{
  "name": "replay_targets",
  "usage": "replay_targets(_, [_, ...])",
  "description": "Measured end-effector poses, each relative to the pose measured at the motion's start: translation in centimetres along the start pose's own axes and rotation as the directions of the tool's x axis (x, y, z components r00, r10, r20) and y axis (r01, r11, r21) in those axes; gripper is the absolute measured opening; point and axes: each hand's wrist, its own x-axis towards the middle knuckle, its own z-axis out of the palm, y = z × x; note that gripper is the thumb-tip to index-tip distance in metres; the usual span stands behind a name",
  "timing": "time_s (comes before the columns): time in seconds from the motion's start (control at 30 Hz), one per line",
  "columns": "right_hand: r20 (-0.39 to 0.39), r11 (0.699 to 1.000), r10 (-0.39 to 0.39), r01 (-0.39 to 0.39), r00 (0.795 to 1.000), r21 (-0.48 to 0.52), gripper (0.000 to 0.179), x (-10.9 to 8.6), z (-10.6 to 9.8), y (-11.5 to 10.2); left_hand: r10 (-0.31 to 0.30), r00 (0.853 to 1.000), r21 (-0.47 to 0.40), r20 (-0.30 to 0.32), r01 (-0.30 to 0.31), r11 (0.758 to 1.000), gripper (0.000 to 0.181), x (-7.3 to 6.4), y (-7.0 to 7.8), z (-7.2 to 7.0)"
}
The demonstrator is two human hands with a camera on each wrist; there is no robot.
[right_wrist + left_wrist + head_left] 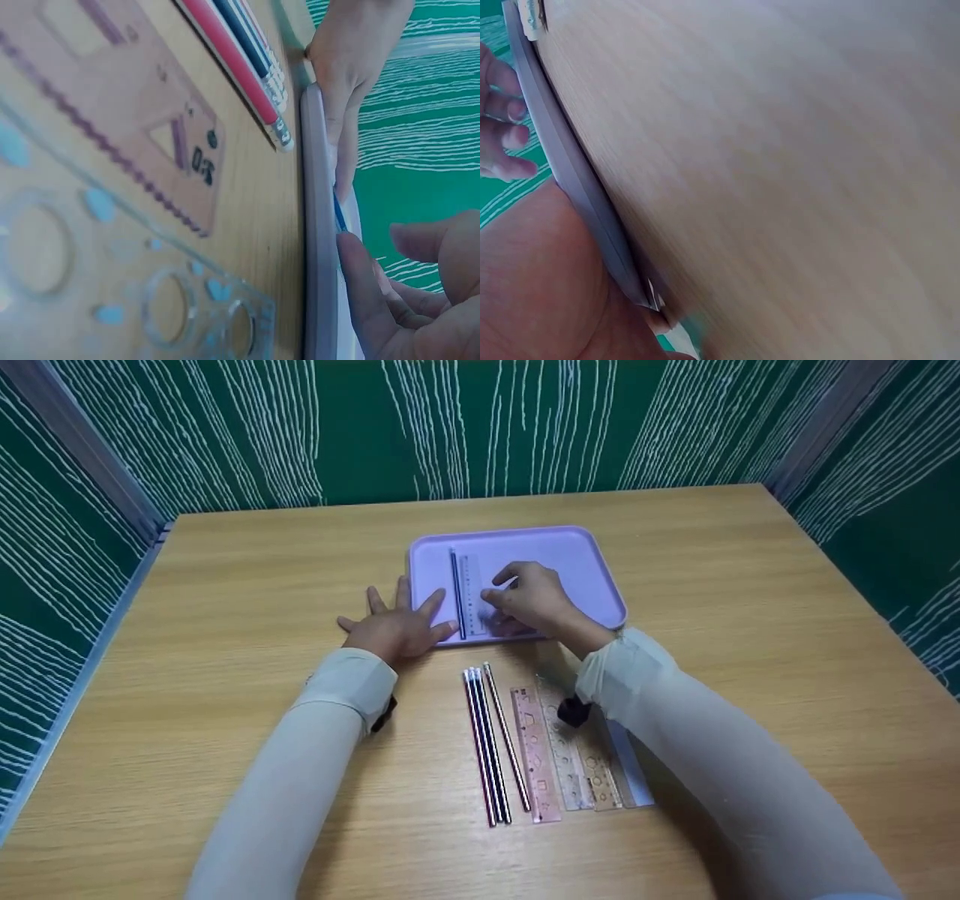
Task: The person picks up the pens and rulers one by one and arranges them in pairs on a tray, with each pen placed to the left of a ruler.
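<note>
My left hand [394,628] lies with fingers spread at the left edge of a purple tray [517,532], the thumb close to a dark pencil [457,592]. That pencil lies in the tray alongside a clear ruler [471,592]. Just right of the ruler, my right hand [534,598] hovers low over the tray, its thumb and index finger apart with nothing between them. In the right wrist view, the right hand's loosely bent fingers [364,292] overlap the tray's edge, and a bit of blue pencil [340,212] shows beyond.
In front of the tray lie several striped pencils [487,750], a pink ruler [535,757], a clear stencil ruler [562,757], a yellowish ruler [600,780] and a bluish one [631,765]. The right sleeve [697,735] partly covers them. A green patterned wall [360,435] borders the wooden table [225,660].
</note>
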Motion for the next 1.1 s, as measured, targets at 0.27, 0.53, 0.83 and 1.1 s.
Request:
replay_targets(0.27, [0.051,0.991,0.005,-0.011,0.999,0.132,0.043,-1.6,-0.9,0.7,0.001,1.0,-0.001,0.01,-0.001,1.0,0.074,0.0,0.3,-0.1])
replay_targets(0.53, [0.099,0.991,-0.015,0.002,0.995,0.134,0.05,-3.5,-1.0,1.5,-0.014,1.0,-0.003,0.009,0.014,1.0,0.074,0.0,0.3,-0.1])
replay_targets(0.83, [0.15,0.982,-0.077,0.05,0.986,0.18,0.055,-5.5,-0.7,1.9,-0.006,1.0,0.001,0.001,0.006,1.0,0.075,0.1,0.3,0.0])
replay_targets(1.1, [0.222,0.973,-0.093,0.041,0.971,0.227,0.055,-7.0,-0.3,2.5,-0.017,1.0,-0.008,0.005,0.017,1.0,0.075,0.1,0.3,0.0])
